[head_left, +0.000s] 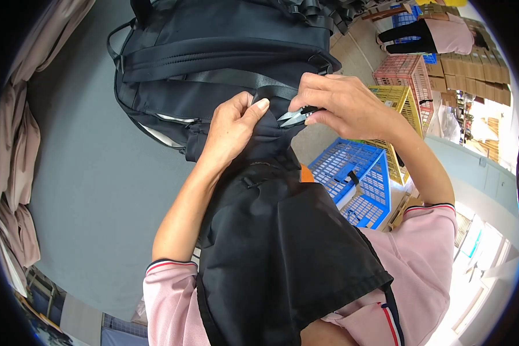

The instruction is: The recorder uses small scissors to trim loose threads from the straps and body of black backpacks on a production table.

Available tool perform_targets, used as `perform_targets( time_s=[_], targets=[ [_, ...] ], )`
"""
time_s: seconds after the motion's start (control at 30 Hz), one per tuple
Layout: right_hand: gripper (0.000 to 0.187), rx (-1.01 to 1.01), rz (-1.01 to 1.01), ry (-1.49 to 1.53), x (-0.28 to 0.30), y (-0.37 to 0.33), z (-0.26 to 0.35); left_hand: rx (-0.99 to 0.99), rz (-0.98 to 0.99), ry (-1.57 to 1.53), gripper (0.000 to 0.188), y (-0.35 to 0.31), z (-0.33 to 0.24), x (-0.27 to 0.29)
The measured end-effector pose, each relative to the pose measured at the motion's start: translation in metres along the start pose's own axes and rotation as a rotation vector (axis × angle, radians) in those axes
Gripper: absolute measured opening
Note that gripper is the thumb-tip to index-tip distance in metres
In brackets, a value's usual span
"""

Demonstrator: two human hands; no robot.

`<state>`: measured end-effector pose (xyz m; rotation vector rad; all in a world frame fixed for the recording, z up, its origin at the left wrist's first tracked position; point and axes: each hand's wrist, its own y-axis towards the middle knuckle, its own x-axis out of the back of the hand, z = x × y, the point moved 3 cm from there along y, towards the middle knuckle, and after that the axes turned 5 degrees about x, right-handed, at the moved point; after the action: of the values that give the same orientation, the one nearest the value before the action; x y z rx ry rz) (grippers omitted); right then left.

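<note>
A large black backpack [225, 52] with straps and zippers lies on the grey table in front of me. My left hand [232, 128] pinches a fold of its black fabric between thumb and fingers. Closed around a small pair of thread snips [294, 117] is my right hand [343, 106]. The pale metal blades point left, against the fabric just right of my left thumb. Whether the blades are cutting a thread cannot be made out. A black apron [271, 248] covers my front, below the bag.
The grey tabletop [92, 190] spreads to the left, with pinkish-beige cloth [17, 155] heaped along its far left edge. On the right, blue [357, 179], yellow [392, 104] and red crates [406, 75] stand on the floor. Another person [438, 36] is beside stacked cardboard boxes [473, 72].
</note>
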<state>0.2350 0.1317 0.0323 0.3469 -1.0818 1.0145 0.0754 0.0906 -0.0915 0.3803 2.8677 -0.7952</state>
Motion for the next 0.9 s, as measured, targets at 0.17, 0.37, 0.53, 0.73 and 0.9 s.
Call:
perform_targets(
  time_s=[0.17, 0.37, 0.53, 0.73, 0.9],
  targets=[
    [0.02, 0.068, 0.096, -0.157, 0.004, 0.009, 0.008, 0.008, 0.012, -0.014, 0.03, 0.001, 0.004, 0.001],
    [0.02, 0.179, 0.088, -0.258, 0.001, 0.009, 0.012, 0.016, 0.029, -0.009, 0.03, 0.001, 0.002, 0.001],
    [0.018, 0.195, -0.006, -0.317, -0.003, 0.004, 0.015, 0.0, 0.024, -0.023, 0.03, 0.001, 0.003, 0.002],
    [0.018, 0.043, -0.168, -0.08, -0.003, -0.006, 0.005, -0.026, -0.008, -0.005, 0.036, -0.001, -0.002, 0.002],
    [0.019, 0.056, 0.003, -0.188, -0.001, -0.001, 0.011, -0.014, -0.002, 0.024, 0.034, -0.001, -0.002, 0.003]
  ],
)
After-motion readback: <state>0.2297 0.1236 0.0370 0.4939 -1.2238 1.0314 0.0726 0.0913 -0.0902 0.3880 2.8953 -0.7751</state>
